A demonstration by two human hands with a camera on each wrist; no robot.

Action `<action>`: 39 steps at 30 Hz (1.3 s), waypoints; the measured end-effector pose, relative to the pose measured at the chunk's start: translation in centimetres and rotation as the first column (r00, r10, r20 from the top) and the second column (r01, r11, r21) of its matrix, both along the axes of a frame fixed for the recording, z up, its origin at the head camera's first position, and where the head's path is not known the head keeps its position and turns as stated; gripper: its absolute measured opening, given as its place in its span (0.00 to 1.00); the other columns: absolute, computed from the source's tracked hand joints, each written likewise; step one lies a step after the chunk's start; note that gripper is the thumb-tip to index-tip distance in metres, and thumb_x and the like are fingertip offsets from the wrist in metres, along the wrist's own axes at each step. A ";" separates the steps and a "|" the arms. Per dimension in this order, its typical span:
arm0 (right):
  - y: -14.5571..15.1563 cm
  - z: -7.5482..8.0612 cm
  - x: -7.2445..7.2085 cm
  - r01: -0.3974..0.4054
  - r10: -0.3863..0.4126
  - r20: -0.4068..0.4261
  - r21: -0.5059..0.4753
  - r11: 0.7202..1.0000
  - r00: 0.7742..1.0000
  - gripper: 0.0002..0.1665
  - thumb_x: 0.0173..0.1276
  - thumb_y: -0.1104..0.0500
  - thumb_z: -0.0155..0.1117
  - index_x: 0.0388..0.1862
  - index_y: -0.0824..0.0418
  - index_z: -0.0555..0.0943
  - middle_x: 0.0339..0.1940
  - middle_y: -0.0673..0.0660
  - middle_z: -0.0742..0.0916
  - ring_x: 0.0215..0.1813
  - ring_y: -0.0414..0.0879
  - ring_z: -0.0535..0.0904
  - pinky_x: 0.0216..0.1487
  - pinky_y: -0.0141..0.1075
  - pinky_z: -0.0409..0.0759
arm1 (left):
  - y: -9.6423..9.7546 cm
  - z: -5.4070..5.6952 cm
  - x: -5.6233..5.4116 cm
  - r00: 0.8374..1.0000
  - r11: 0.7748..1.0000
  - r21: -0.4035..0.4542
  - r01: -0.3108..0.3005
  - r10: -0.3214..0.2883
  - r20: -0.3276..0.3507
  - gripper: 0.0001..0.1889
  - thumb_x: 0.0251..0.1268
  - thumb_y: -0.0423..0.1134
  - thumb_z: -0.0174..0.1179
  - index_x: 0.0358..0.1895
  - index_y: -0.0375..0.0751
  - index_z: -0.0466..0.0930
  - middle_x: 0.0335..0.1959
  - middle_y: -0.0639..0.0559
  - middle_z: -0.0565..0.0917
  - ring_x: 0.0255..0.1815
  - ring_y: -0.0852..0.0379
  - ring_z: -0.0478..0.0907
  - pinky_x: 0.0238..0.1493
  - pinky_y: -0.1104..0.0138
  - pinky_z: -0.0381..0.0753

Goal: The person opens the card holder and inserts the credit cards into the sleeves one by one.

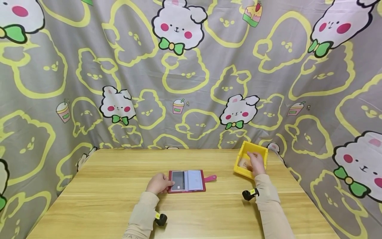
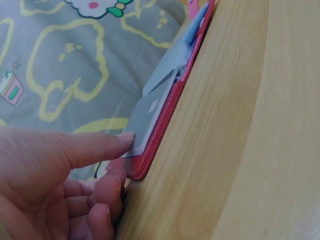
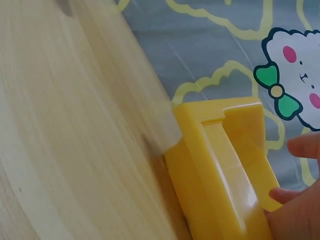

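A red card holder (image 1: 204, 179) lies spread on the table, with a dark grey card (image 1: 178, 179) behind clear plastic on its left side and pale sleeves (image 1: 194, 179) on its right. My left hand (image 1: 159, 183) pinches its left edge. In the left wrist view, the thumb presses on the grey card (image 2: 146, 120) while curled fingers sit at the holder's edge. My right hand (image 1: 257, 162) reaches into a yellow bin (image 1: 241, 171), where a brownish card-like piece (image 1: 244, 163) lies. Its thumb and finger are apart in the right wrist view, beside the bin's wall (image 3: 210, 175).
The wooden table (image 1: 209, 215) ends at a patterned curtain (image 1: 191, 132) hanging along its back and sides. A pink snap strap (image 1: 211, 178) extends from the card holder toward the bin. Both wrists wear small black cameras (image 1: 161, 219).
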State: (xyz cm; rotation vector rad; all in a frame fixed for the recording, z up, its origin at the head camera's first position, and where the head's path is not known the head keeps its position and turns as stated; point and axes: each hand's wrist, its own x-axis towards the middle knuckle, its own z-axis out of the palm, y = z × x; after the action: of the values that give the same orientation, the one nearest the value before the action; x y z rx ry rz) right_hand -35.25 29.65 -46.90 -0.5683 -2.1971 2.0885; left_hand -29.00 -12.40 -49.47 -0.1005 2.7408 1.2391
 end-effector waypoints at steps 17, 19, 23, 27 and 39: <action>0.0 -0.2 -0.2 0.043 -0.043 -0.040 -0.007 0.999 0.998 0.44 0.75 0.46 0.51 0.78 0.64 0.46 0.78 0.66 0.55 0.35 0.42 0.70 0.33 0.31 0.71 | -0.1 0.2 0.0 1.000 1.000 0.011 -0.007 0.007 0.008 0.15 0.57 0.43 0.70 0.24 0.40 0.73 0.15 0.52 0.76 0.14 0.60 0.69 0.18 0.71 0.68; 0.0 -0.2 -0.2 0.055 -0.055 -0.052 -0.008 0.998 0.997 0.44 0.74 0.46 0.52 0.78 0.64 0.46 0.77 0.66 0.56 0.30 0.39 0.64 0.29 0.30 0.70 | 0.0 0.2 0.0 1.000 1.000 0.011 -0.008 0.008 0.011 0.15 0.56 0.43 0.70 0.23 0.40 0.73 0.14 0.52 0.75 0.14 0.60 0.69 0.18 0.71 0.67; -0.2 -0.2 0.1 0.078 -0.078 -0.080 -0.003 0.997 0.994 0.44 0.74 0.45 0.52 0.78 0.64 0.47 0.78 0.67 0.56 0.57 0.51 0.68 0.43 0.36 0.72 | 0.0 0.2 0.0 1.000 1.000 0.004 -0.001 0.001 0.009 0.16 0.56 0.43 0.70 0.22 0.41 0.73 0.14 0.52 0.75 0.13 0.61 0.69 0.18 0.71 0.67; -0.5 -0.3 0.2 0.113 -0.111 -0.116 0.011 0.994 0.987 0.43 0.74 0.46 0.52 0.77 0.65 0.50 0.76 0.68 0.57 0.66 0.55 0.61 0.52 0.38 0.68 | 0.0 0.1 0.0 1.000 1.000 0.001 0.001 -0.001 0.005 0.15 0.56 0.43 0.70 0.23 0.40 0.73 0.14 0.52 0.76 0.13 0.60 0.69 0.17 0.70 0.67; -0.4 0.0 0.1 0.107 -0.107 -0.061 -0.005 0.994 0.992 0.39 0.73 0.60 0.51 0.76 0.70 0.50 0.71 0.70 0.64 0.26 0.36 0.70 0.31 0.27 0.73 | -0.1 0.1 0.0 1.000 1.000 0.002 0.001 -0.001 -0.006 0.16 0.56 0.43 0.70 0.23 0.40 0.73 0.15 0.52 0.76 0.14 0.61 0.69 0.18 0.71 0.67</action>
State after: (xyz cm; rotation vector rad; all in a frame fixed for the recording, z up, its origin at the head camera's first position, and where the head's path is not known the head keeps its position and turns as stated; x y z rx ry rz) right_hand -35.20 29.21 -46.92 -0.5990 -2.0842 2.0265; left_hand -29.01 -12.46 -49.41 -0.0960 2.7439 1.2441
